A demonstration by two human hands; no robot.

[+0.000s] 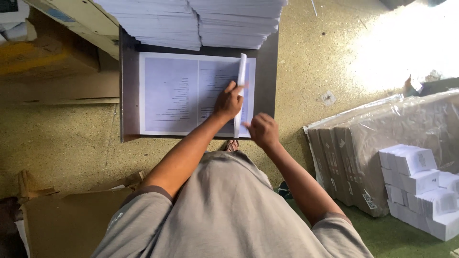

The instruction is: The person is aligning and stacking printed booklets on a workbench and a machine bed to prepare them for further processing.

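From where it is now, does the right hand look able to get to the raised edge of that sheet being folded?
Probably yes. The right hand hovers beside the raised edge of the printed sheet, with nothing between them; the left hand presses further in.

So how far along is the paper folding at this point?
Done: none that can be confirmed. In hand: the left hand presses the printed sheet on the dark table while its right edge curls up as a fold; the right hand hovers beside it. Left: two tall paper stacks behind.
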